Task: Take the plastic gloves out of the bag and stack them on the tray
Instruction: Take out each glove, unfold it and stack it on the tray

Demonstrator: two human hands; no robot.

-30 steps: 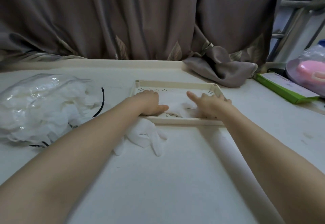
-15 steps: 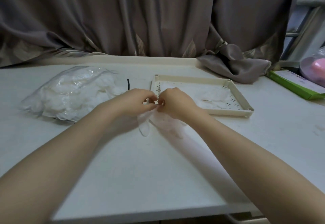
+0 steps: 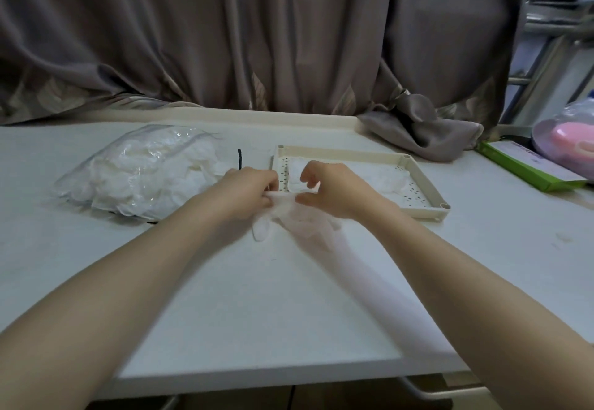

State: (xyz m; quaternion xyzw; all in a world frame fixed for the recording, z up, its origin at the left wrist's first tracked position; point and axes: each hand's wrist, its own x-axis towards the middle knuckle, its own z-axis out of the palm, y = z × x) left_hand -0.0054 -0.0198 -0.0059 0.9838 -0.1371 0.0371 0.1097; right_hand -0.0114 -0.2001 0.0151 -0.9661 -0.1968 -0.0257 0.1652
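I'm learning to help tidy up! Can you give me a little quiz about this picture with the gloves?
1. True or false: the tray lies left of the bag of gloves.
2. What do the left hand and right hand hold? A) a green box B) a plastic glove C) the curtain
3. Fill in: the held glove hangs over the ____, not yet in the tray.

Key: 1 false; 2 B; 3 table.

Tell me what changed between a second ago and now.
Both hands left the tray and came to the table in front of it. The left hand and right hand now pinch the cuff of a loose glove and hold it up, fingers hanging. The bag of gloves and the gloves in the tray stayed put.
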